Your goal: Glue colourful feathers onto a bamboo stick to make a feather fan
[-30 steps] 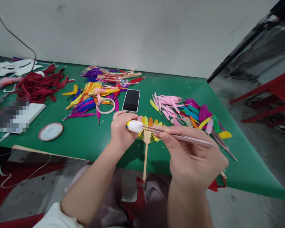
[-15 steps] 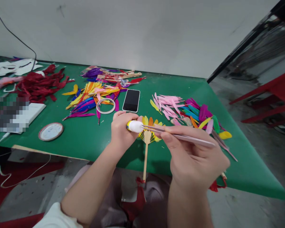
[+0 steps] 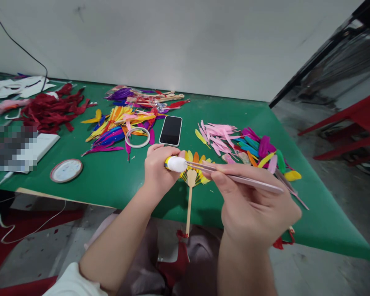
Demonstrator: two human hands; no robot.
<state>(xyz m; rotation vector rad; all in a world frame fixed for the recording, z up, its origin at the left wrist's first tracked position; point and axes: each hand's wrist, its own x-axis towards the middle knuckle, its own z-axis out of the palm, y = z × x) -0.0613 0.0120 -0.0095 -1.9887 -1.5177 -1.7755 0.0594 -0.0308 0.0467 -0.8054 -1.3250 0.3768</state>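
Observation:
My left hand (image 3: 160, 169) is wrapped round a small glue bottle (image 3: 176, 164) with a white top and a blue and yellow body, mostly hidden by the fingers. My right hand (image 3: 255, 201) pinches a pair of metal tweezers (image 3: 243, 179), their tips at the bottle's white end. Whether the tips hold anything is too small to tell. Beneath both hands lies a feather fan (image 3: 191, 178) with yellow and orange feathers. Its thin wooden handle (image 3: 189, 211) reaches past the table's front edge, with a red tassel at the end.
Loose feathers, many pink (image 3: 218, 135), lie at right on the green table (image 3: 132, 189). A phone (image 3: 170, 130), a tape roll (image 3: 137, 137) and a pile of coloured feathers (image 3: 111, 127) are behind. A round lid (image 3: 66, 170) and dark red strips (image 3: 51, 109) lie left.
My right hand and the tweezers have shifted slightly to the right. The left hand keeps its hold on the glue bottle, and the fan stays in place.

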